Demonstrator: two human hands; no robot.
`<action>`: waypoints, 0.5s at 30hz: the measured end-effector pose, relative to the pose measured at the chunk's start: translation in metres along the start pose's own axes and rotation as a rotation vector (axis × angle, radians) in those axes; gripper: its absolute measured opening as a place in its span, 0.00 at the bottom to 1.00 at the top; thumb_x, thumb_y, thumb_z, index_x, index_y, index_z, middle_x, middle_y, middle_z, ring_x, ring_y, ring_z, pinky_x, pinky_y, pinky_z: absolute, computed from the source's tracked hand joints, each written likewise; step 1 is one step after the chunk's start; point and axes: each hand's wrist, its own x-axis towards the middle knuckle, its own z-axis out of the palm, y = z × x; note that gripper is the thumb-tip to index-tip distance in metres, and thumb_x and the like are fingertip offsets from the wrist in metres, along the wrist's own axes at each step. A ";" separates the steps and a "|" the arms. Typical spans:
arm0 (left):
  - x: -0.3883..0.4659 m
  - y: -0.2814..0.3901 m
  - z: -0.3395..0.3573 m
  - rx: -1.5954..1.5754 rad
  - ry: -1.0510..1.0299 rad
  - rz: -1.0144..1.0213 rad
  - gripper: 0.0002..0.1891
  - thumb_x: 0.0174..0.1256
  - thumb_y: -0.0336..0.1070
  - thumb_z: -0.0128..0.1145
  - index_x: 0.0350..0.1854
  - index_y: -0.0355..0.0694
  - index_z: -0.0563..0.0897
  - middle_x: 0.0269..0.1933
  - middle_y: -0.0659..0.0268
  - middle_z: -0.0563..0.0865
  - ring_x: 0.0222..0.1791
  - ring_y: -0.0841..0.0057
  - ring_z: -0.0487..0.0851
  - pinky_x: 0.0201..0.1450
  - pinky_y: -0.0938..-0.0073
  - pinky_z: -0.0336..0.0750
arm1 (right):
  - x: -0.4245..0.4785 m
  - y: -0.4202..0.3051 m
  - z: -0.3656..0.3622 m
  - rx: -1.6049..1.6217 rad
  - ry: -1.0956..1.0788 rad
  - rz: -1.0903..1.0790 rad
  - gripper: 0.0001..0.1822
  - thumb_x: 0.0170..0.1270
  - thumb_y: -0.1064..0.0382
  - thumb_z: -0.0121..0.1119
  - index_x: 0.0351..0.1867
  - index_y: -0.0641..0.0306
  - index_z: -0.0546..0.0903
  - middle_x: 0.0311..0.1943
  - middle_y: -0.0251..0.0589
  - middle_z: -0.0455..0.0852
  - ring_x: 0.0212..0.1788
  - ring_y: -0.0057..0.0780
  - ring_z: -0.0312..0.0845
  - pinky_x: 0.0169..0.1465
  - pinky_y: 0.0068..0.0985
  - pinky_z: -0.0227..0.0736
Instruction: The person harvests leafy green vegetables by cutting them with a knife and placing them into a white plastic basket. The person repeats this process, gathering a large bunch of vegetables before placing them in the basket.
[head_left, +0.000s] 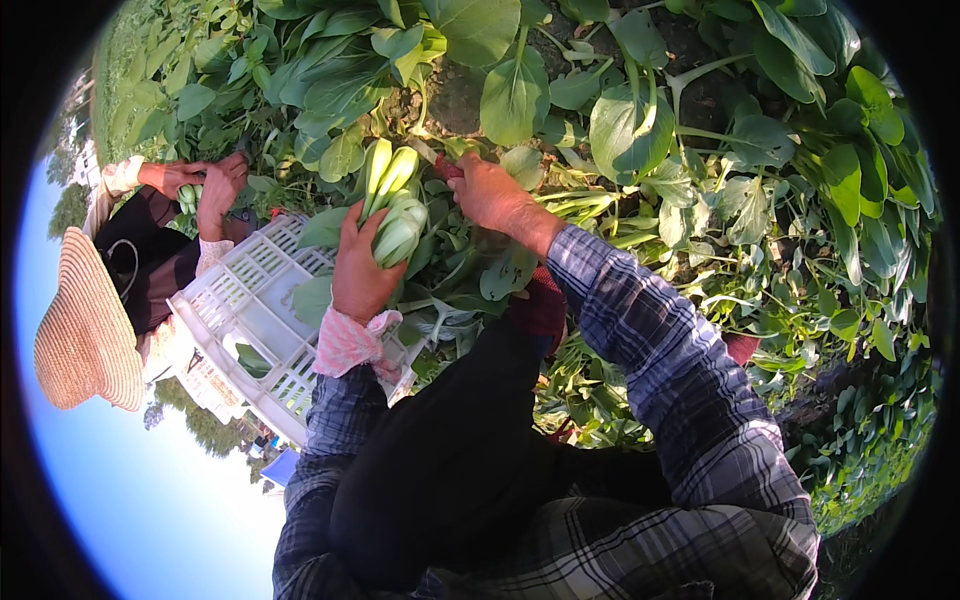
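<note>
My left hand (365, 266) grips several heads of bok choy (396, 214), their pale stem bases pointing up and away from me. A pink and white cloth (352, 343) is wrapped about that wrist. In my right hand (491, 196) is a knife with a red handle (448, 168). Its short blade points to the upper left, close to the soil, and the tip is hard to make out among the leaves. The two hands are apart, with the bok choy left of the knife. Rooted leafy plants (517, 97) stand just beyond both hands.
A white slatted plastic crate (259, 300) stands at my left, a few leaves against it. Past it, a co-worker in a straw hat (86, 322) holds greens with both hands (202, 187). Cut leaves and stems (600, 206) lie at right, by my red shoe (541, 300).
</note>
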 end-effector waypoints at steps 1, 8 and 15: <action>-0.002 0.006 0.001 0.012 0.022 0.017 0.33 0.41 0.28 0.69 0.57 0.39 0.75 0.65 0.52 0.67 0.60 0.53 0.72 0.60 0.64 0.70 | 0.001 0.006 0.002 0.212 0.047 0.017 0.20 0.62 0.58 0.59 0.49 0.70 0.70 0.40 0.54 0.83 0.45 0.42 0.82 0.52 0.33 0.74; -0.026 0.024 0.005 0.221 0.123 0.172 0.35 0.36 0.26 0.67 0.57 0.44 0.75 0.69 0.58 0.63 0.45 0.61 0.83 0.34 0.68 0.79 | 0.001 -0.017 0.017 0.961 -0.063 0.000 0.44 0.42 0.47 0.79 0.54 0.66 0.64 0.46 0.42 0.76 0.50 0.27 0.71 0.57 0.27 0.67; -0.025 0.058 -0.013 0.234 0.099 0.257 0.30 0.40 0.24 0.63 0.54 0.47 0.80 0.72 0.54 0.59 0.47 0.64 0.84 0.35 0.71 0.80 | -0.038 -0.017 -0.001 1.149 0.077 -0.357 0.26 0.53 0.68 0.71 0.49 0.58 0.68 0.43 0.29 0.74 0.48 0.19 0.69 0.55 0.21 0.66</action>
